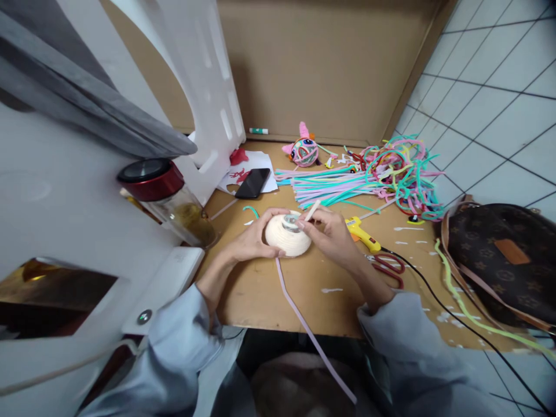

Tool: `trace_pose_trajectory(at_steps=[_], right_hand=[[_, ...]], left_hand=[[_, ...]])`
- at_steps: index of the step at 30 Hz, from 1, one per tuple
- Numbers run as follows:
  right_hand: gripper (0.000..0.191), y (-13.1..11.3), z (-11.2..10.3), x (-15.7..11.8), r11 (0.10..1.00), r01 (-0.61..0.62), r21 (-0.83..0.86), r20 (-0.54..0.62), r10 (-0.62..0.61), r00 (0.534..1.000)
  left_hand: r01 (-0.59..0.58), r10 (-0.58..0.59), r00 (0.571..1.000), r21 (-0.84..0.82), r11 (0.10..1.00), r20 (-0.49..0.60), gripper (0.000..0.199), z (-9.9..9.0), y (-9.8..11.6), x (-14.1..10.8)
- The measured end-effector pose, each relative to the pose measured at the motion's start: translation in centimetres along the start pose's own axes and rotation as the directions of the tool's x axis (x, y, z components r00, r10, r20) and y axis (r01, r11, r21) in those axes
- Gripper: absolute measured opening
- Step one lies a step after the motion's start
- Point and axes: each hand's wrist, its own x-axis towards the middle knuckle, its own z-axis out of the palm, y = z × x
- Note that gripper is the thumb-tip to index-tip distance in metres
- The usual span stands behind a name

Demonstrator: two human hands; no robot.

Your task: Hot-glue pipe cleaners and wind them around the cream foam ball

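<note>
Nearest, a lilac strip (297,315) runs from the near underside of the cream ball (289,246) down over the front edge of the bench (269,307); whether it is fixed to the ball cannot be told. It is best kept clear of the sleeves, since a snag could tug the work.

The ball is at the near middle of the bench, its round opening facing up. The left hand (252,240) has its fingers clamped around the left side, thumb low in front. That grip suits the work: firm enough to stop turning, light enough to spare the wound rows.

The right hand (330,231) has thumb and fingers pinched together on a cream strip (313,209) at the opening's rim. Pressing close to the rim, with even tension and each turn snug against the last, should leave no gaps.

Just beyond the right wrist lie red-handled scissors (388,268) and a yellow glue gun (365,233); the forearm should stay off its nozzle, which may be hot. Farther back are bundled coloured stems (334,188) and a pink figure (304,152).
</note>
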Motion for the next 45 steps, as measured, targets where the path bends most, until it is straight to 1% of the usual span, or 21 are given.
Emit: trace_pose_trajectory(at_steps=[6,12,16,19,22,26,31,36,41,45], right_hand=[[0.012,-0.04,-0.11,-0.11,0.999,0.023,-0.043,-0.036,-0.024,0.999],[0.014,-0.25,-0.05,-0.50,0.964,0.175,-0.202,0.008,-0.177,0.984],[0.013,-0.20,0.05,-0.66,0.904,0.312,-0.292,0.042,-0.313,0.949],[0.011,-0.16,0.06,-0.68,0.874,0.377,-0.307,0.081,-0.371,0.925],[0.010,-0.17,0.12,-0.68,0.869,0.395,-0.297,0.121,-0.376,0.919],[0.012,-0.20,0.30,-0.74,0.869,0.402,-0.287,0.145,-0.375,0.916],[0.013,-0.33,0.47,-0.85,0.866,0.420,-0.271,0.145,-0.395,0.907],[0.013,-0.48,0.44,-0.87,0.880,0.397,-0.261,0.178,-0.360,0.916],[0.010,-0.31,0.50,-0.91,0.873,0.418,-0.252,0.164,-0.387,0.907],[0.011,-0.20,0.58,-0.95,0.876,0.405,-0.260,0.168,-0.372,0.913]], left_hand=[[0.003,-0.003,1.000,-0.021,1.000,0.005,0.089,0.08,-0.02,-0.01],[-0.003,0.003,1.000,-0.016,1.000,0.003,0.088,0.12,0.46,0.00],[-0.005,0.005,1.000,-0.006,1.000,0.006,0.088,0.03,0.50,0.01],[-0.009,0.009,1.000,0.006,1.000,-0.002,0.088,-0.03,0.29,-0.02],[-0.003,0.003,1.000,0.013,1.000,-0.003,0.089,-0.05,0.21,-0.05],[0.023,-0.023,1.000,0.015,1.000,0.003,0.090,-0.02,0.31,-0.07],[0.002,-0.002,1.000,0.010,1.000,0.009,0.090,0.04,0.27,-0.05],[-0.014,0.014,1.000,0.027,1.000,0.002,0.088,0.03,0.32,-0.08],[-0.016,0.015,1.000,0.024,1.000,0.005,0.088,0.06,0.34,-0.08],[-0.016,0.016,1.000,0.018,1.000,0.008,0.089,0.07,0.42,-0.07]])
